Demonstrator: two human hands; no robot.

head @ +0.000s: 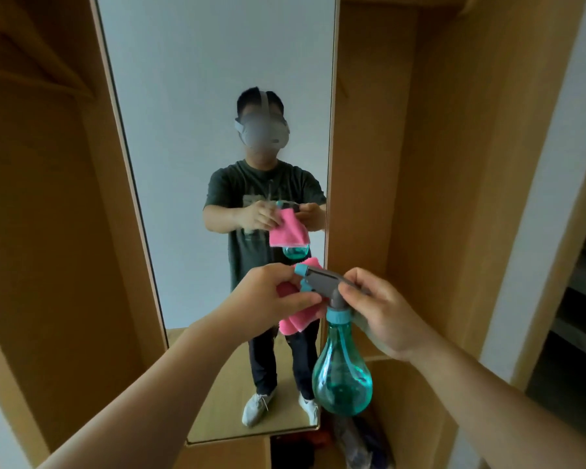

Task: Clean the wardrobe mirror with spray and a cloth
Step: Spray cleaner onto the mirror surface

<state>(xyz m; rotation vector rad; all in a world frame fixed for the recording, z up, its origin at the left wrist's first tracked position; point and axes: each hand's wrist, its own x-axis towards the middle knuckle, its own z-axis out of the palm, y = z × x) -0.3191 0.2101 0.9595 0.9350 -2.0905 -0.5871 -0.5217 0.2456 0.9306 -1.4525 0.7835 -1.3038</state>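
A tall wardrobe mirror (197,79) fills the middle of the head view and reflects me standing before it. My left hand (271,296) grips a folded pink cloth (298,321), with its fingers up against the spray head. My right hand (383,313) holds the grey spray head and neck of a teal, pear-shaped spray bottle (342,374), which hangs upright below it. The blue nozzle points at the mirror. Both hands are close together in front of the mirror's lower half, a short way off the glass.
Light wooden wardrobe panels (403,164) flank the mirror on both sides. A wooden compartment (406,394) sits low on the right, with dark clothes (352,441) bundled under the mirror. A white door frame (535,204) stands at the far right.
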